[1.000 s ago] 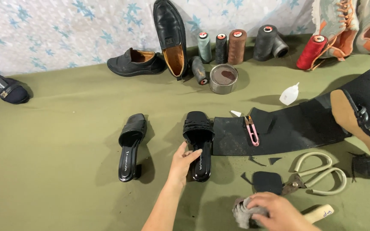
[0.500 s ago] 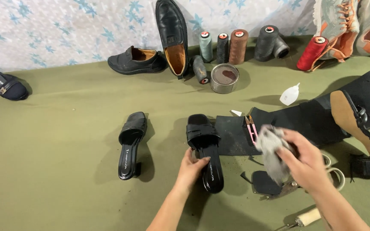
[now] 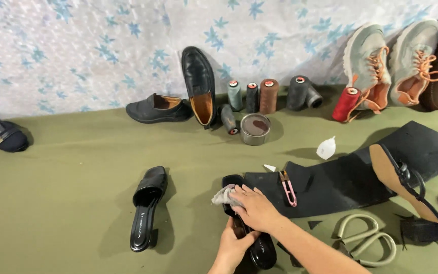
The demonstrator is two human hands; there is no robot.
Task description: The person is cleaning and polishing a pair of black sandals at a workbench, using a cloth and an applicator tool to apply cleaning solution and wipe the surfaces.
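The black sandal (image 3: pixel 252 238) lies on the olive-green cloth (image 3: pixel 77 203) just in front of the person, its long axis running from the strap end, farther from the person and a little to the left, down to the heel end nearest the person and slightly right. Both hands are on it. The left hand (image 3: pixel 233 247) comes up from below and closes around the sandal's middle and heel part, fingers wrapped on its side. The right hand (image 3: pixel 255 209) crosses in from the right and lies over the strap end, palm down, fingers pressed together on a small grey rag (image 3: pixel 223 195) that bunches out to the left of the fingertips. So the rag sits at the far end of the shoe's length, the steadying hand at the near end — the sandal's axis runs between the two grips.

Its matching sandal (image 3: pixel 146 208) lies apart to the left, roughly parallel. A dark rubber sheet (image 3: pixel 340 180) with a pink clipper (image 3: pixel 287 186) lies just right of the hands, pale scissors (image 3: pixel 366 238) nearer the person.
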